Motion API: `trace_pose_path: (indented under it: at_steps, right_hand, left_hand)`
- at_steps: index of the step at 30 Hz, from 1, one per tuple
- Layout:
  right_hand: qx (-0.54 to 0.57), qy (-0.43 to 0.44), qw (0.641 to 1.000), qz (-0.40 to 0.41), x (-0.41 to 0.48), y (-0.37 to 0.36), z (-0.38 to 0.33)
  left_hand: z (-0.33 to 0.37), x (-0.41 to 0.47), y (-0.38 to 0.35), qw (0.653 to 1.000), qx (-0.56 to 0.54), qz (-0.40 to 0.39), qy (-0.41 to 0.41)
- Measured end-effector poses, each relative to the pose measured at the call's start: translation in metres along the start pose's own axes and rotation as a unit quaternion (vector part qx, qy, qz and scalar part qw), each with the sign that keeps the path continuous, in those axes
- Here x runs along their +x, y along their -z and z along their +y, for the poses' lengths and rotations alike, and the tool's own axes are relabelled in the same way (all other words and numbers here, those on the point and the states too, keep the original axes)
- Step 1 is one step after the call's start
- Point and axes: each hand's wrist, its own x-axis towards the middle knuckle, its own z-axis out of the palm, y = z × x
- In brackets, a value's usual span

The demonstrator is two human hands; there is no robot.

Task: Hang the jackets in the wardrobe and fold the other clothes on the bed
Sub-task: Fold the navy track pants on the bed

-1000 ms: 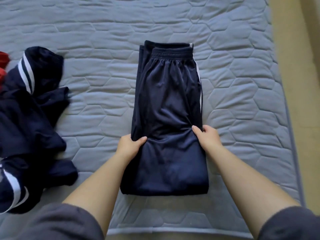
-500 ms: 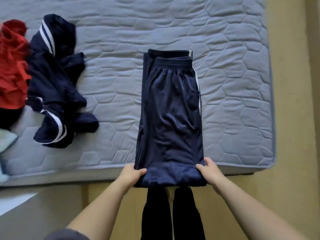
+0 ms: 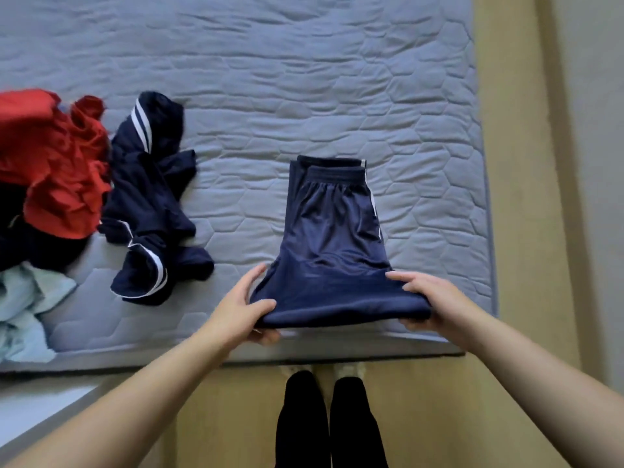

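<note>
A grey quilted bed (image 3: 337, 79) fills most of the view, with a yellowish floor (image 3: 513, 383) along its right side and near edge, where the person stands in dark trousers. A pair of navy track pants (image 3: 334, 231) lies lengthwise near the bed's right corner. It is already folded into a narrow strip, with the waistband at the far end flat on the mattress.

The near, folded end is raised off the bed. The left hand (image 3: 250, 305) grips its left corner and the right hand (image 3: 429, 305) its right corner, each pinching the stacked layers between thumb and fingers. The step looks like carrying this end forward onto the waistband.

The main risk is the cloth itself. It looks smooth and slippery, so the inner layers may slide out of the pinch and bunch inside the fold. If one hand travels further than the other, the edge will land askew of the white side stripe. Pulling on the lifted end could also drag the waistband toward the bed's edge, which is close.

To the left, well apart, unfolded clothes wait: a navy striped garment (image 3: 148, 204), a red garment (image 3: 50, 163) and a pale blue garment (image 3: 27, 309).
</note>
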Motion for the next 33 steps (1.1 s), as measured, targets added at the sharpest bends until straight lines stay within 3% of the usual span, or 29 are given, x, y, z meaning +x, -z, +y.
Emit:
trace_pose_path:
  at_steps: [4,9,11,13,16,22,28,30,33]
  right_hand:
    - [0.089,0.02,0.996,-0.005,0.066,0.003,-0.067]
    - [0.12,0.065,0.99,-0.028,0.165,0.003,-0.113]
    - [0.108,0.097,0.989,-0.003,0.196,-0.006,-0.116]
    - [0.068,0.169,0.979,0.096,0.218,-0.016,-0.103]
    - [-0.076,0.238,0.94,0.232,0.23,-0.026,-0.057]
    - [-0.154,0.196,0.933,0.258,0.24,-0.025,-0.03]
    - [-0.156,0.341,0.883,0.282,0.245,-0.027,-0.057]
    - [-0.18,0.284,0.898,0.284,0.254,-0.027,-0.055]
    - [-0.108,0.142,0.959,0.218,0.263,-0.028,-0.047]
  left_hand:
    - [0.076,0.078,0.0,0.999,-0.024,0.046,-0.009]
    - [0.129,0.188,-0.01,0.997,-0.064,0.016,-0.027]
    - [0.127,0.226,-0.016,0.996,-0.049,0.036,-0.066]
    - [0.108,0.252,-0.019,0.986,-0.004,0.108,-0.125]
    - [0.056,0.264,-0.018,0.954,0.103,0.208,-0.189]
    - [0.015,0.278,-0.014,0.975,0.098,0.174,-0.1]
    - [0.033,0.284,-0.019,0.935,0.09,0.252,-0.233]
    - [0.027,0.286,-0.019,0.941,0.11,0.254,-0.197]
    - [0.016,0.293,-0.016,0.966,0.102,0.217,-0.093]
